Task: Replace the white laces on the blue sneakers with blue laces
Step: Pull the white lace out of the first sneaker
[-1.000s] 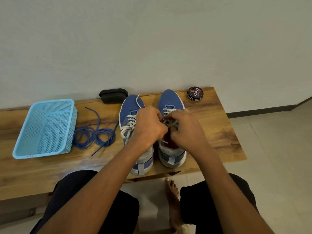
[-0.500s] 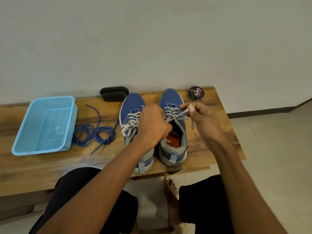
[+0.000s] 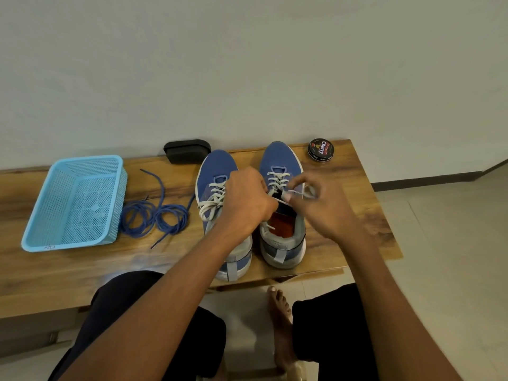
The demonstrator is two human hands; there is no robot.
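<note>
Head view looks down on one wooden bench (image 3: 343, 171) against a pale wall, with one light blue mesh basket (image 3: 74, 202) at its left end. Two blue sneakers (image 3: 217, 169) stand side by side near the middle, toes to the wall, heels at the near edge; each has grey heel padding and a white sole. Two hands work over the right sneaker (image 3: 280, 160). Left hand (image 3: 246, 200) is curled into a fist at that shoe's tongue, and what its fingers grip is hidden. Right hand (image 3: 321, 204) pinches a loose end of the white lace (image 3: 295, 192) between thumb and fingertips, just right of the eyelets, the other fingers bent. That lace is still crossed through the upper eyelets; the left sneaker's white lace (image 3: 213, 200) is fully threaded and tied. One bundle of blue laces (image 3: 156, 215) lies coiled between basket and shoes. One black case (image 3: 187, 150) and one round polish tin (image 3: 320, 149) sit by the wall.
</note>
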